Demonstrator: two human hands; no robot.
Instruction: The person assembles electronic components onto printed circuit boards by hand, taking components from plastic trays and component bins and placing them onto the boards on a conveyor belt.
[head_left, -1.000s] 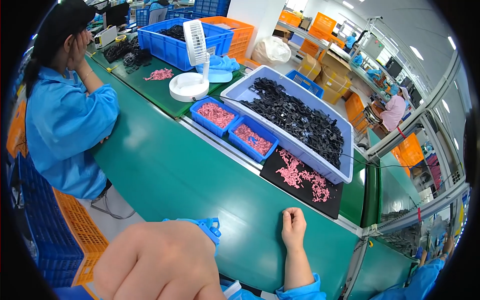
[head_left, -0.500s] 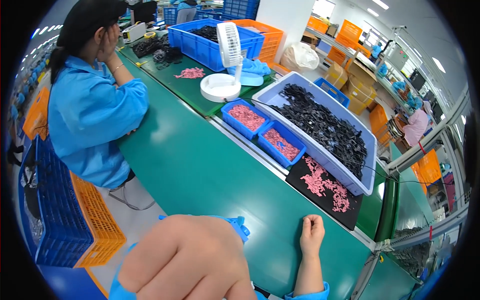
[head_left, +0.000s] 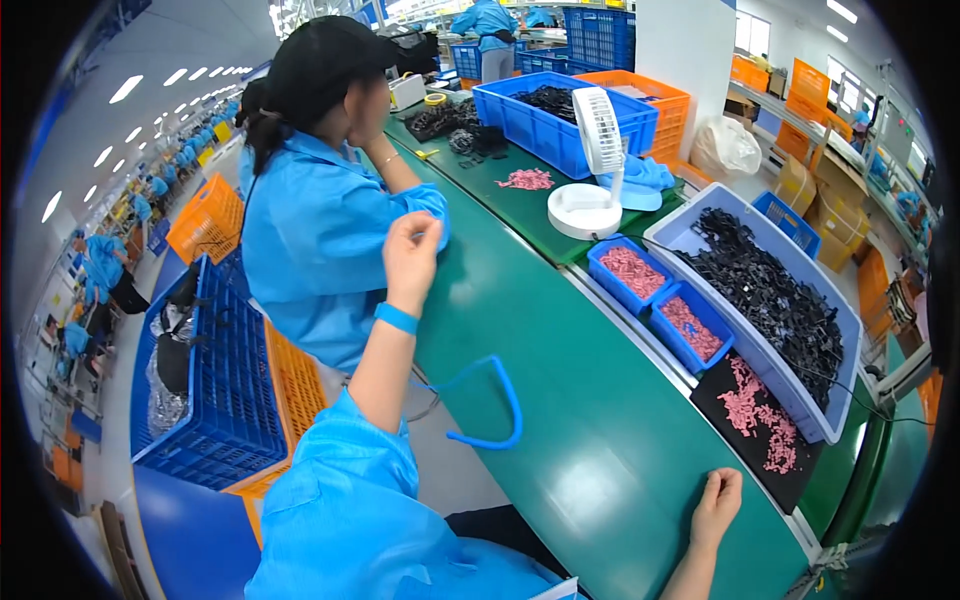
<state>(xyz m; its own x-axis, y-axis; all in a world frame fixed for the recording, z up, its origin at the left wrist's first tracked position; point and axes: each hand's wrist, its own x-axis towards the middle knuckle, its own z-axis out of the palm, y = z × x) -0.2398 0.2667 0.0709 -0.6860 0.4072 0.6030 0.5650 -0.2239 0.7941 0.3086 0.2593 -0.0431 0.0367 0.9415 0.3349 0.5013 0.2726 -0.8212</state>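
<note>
My left hand [head_left: 412, 255] is raised in front of a co-worker's blue sleeve, its fingers curled in; whatever they hold, if anything, is hidden. A blue band [head_left: 397, 318] circles my left wrist. Beyond that forearm, a blue cord [head_left: 515, 405] hangs in a loop over the edge of the green table [head_left: 600, 400]. At the lower right, my right hand [head_left: 717, 505] is over the tabletop with thumb and fingers pressed together, and I cannot make out anything between them. Close to it lies a black mat [head_left: 720, 395] bearing scattered small pink pieces [head_left: 760, 420].
Two small blue bins [head_left: 655, 300] of pink pieces stand beside a large pale-blue tub [head_left: 845, 400] of black parts. A white fan [head_left: 600, 140] stands farther back, before a blue crate [head_left: 500, 105]. The co-worker [head_left: 320, 220] sits at left, near stacked crates [head_left: 220, 400].
My left hand has moved from close before the camera out to beside the co-worker's sleeve. The view has swung left, so the table items appear farther right. My right hand stays closed.
</note>
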